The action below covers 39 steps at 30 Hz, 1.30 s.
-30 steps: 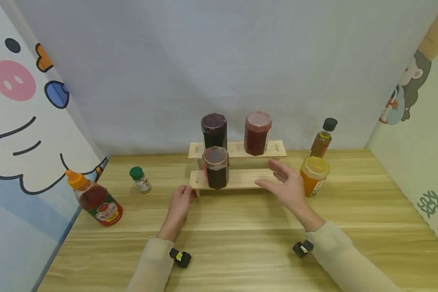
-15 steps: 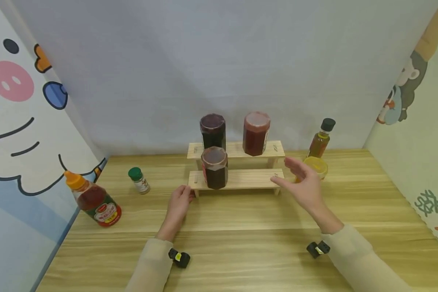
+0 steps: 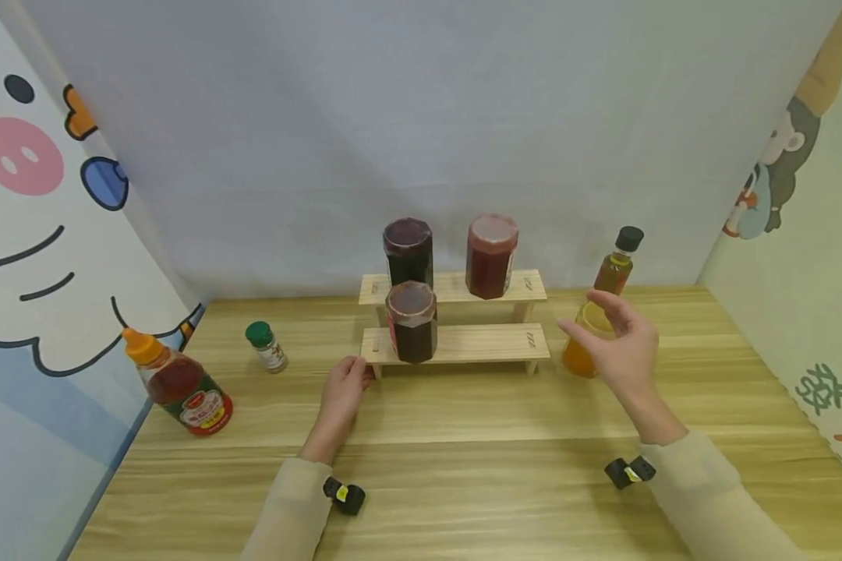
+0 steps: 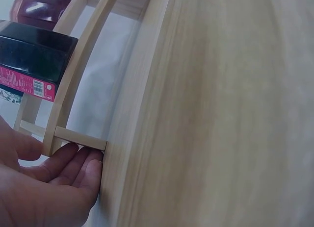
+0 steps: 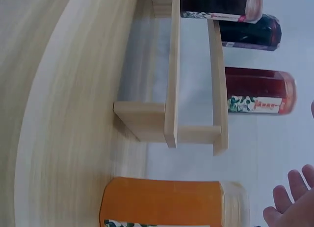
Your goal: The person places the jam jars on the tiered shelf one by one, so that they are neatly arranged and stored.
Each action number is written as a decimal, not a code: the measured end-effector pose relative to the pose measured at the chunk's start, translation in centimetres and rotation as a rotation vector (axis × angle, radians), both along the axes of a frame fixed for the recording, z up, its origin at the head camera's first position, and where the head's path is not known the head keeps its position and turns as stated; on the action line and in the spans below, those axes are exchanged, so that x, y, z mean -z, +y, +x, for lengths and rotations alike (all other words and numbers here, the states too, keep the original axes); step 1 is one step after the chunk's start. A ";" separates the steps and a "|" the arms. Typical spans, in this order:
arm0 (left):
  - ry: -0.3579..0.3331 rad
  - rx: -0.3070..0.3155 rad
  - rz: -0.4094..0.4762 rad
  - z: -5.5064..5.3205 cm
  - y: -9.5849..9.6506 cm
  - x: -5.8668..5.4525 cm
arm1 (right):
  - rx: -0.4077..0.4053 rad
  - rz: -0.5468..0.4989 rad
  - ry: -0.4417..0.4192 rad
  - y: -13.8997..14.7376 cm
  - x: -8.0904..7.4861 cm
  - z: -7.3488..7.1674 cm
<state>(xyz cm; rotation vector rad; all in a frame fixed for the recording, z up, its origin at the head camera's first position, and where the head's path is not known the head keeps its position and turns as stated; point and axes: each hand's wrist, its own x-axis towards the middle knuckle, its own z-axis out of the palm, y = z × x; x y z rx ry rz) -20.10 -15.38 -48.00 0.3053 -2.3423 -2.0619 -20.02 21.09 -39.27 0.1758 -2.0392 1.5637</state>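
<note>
A two-tier wooden rack (image 3: pixel 489 343) stands against the back, its lower step in front. My left hand (image 3: pixel 342 393) grips the lower step's left end, thumb on the board's edge and fingers curled against the leg in the left wrist view. A dark jam jar (image 3: pixel 414 331) sits on the lower step, left of centre. Above, the upper step bears a dark purple jar (image 3: pixel 408 253) and a red jam jar (image 3: pixel 491 261). Right of the rack is an orange jar (image 3: pixel 578 358), partly hidden by my right hand (image 3: pixel 627 347), whose thumb and fingers are spread apart, holding nothing.
Behind the orange jar stands a slim bottle (image 3: pixel 613 273) with a black cap. To the left are a small green-capped shaker (image 3: pixel 267 347) and a squeeze bottle of red sauce (image 3: pixel 189 389). Printed panels flank the wooden table (image 3: pixel 449 483).
My right hand has moved right, from over the lower step's right end to the orange jar, fingers still spread. The left hand keeps its hold on the rack.
</note>
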 end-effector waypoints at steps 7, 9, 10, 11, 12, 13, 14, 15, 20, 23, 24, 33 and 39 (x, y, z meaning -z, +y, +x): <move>-0.001 -0.002 -0.013 0.0 0.0 -0.1 | 0.051 0.011 -0.132 1.5 -0.4 -0.1; -0.001 0.002 -0.019 0.1 0.0 -0.1 | 0.049 0.029 -0.163 2.0 -0.4 -0.1; -0.003 0.003 -0.022 0.1 0.0 -0.2 | 0.043 0.038 -0.174 2.3 -0.3 -0.2; -0.005 0.004 -0.025 0.1 0.0 -0.2 | 0.039 0.051 -0.186 2.5 -0.3 -0.2; -0.004 0.006 -0.027 0.1 0.0 -0.2 | 0.036 0.068 -0.197 2.8 -0.2 -0.2; -0.005 0.007 -0.029 0.1 0.0 -0.3 | 0.032 0.085 -0.205 3.1 0.0 -0.3; -0.002 0.007 -0.028 0.1 0.0 -0.2 | 0.027 0.100 -0.214 3.4 0.1 -0.3; -0.002 0.006 -0.025 0.1 0.0 -0.2 | 0.022 0.113 -0.220 3.6 0.1 -0.4; 0.004 0.000 -0.016 0.0 0.1 -0.1 | 0.021 0.153 -0.256 4.6 0.6 -0.5; 0.001 -0.005 -0.016 0.0 0.1 -0.1 | 0.016 0.153 -0.284 5.1 1.1 -0.6; 0.001 -0.005 -0.015 0.0 0.1 0.0 | 0.012 0.149 -0.296 5.3 1.2 -0.6; -0.003 -0.001 -0.008 -0.1 0.0 0.1 | -0.072 0.149 -0.396 6.3 2.3 -0.9; -0.001 -0.003 -0.025 0.1 0.0 0.0 | -0.122 0.150 -0.429 6.4 3.3 -1.3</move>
